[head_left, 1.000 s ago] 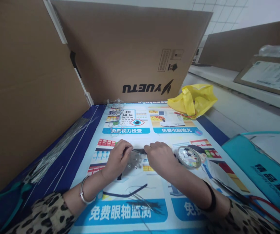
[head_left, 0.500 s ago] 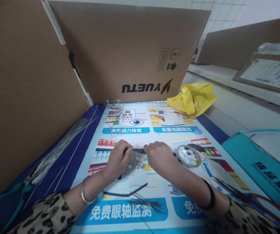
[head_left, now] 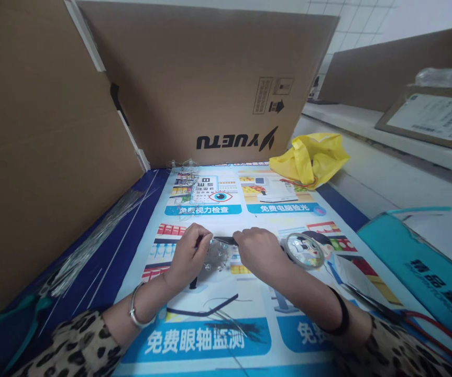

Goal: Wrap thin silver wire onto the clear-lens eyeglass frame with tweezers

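Note:
My right hand is closed around dark, slim tweezers, whose pointed end reaches left toward my other hand. My left hand pinches at that tip, with thumb and forefinger pressed together. Just below the tip, between both hands, hangs a clear beaded wire piece; the part at the left fingers is too small to make out. To the right of my right hand stands a round clear dish with small shiny bits in it.
Loose wires and a dark blue strip lie in front. At left are a wire bundle and green-handled pliers; at right, red-handled scissors and a teal box. A yellow bag and cardboard stand behind.
Both hands stay nearly in place. The tweezers have turned slightly in my right hand, and the beaded piece below has shifted a little.

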Motion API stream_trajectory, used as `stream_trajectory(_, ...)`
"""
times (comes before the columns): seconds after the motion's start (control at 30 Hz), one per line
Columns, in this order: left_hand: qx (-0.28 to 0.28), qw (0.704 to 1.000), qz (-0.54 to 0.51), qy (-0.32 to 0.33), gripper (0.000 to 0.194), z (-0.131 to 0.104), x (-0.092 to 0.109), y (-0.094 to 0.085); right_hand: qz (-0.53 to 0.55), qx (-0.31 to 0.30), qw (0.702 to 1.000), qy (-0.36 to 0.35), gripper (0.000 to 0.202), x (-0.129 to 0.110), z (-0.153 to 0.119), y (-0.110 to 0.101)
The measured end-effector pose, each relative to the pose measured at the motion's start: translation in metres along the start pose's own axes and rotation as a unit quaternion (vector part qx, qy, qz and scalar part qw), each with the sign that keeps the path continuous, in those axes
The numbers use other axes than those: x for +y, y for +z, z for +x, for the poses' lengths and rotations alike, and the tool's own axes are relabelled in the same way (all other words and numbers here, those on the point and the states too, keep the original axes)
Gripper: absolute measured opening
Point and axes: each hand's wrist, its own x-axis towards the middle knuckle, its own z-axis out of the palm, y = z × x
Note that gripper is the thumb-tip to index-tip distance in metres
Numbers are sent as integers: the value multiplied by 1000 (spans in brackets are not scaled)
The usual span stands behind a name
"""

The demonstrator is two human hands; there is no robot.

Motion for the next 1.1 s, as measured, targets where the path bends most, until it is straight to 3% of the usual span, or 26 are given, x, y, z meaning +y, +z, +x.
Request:
stream_trajectory(0.67, -32, 999, -14, 19, 13, 0, -2, -2, 20, -2, 1000, -6, 19, 1, 0, 5)
stream_trajectory(1.1, -30, 992, -98, -72, 15, 1, 0, -2, 37, -15, 999, -3, 16, 4, -1, 2)
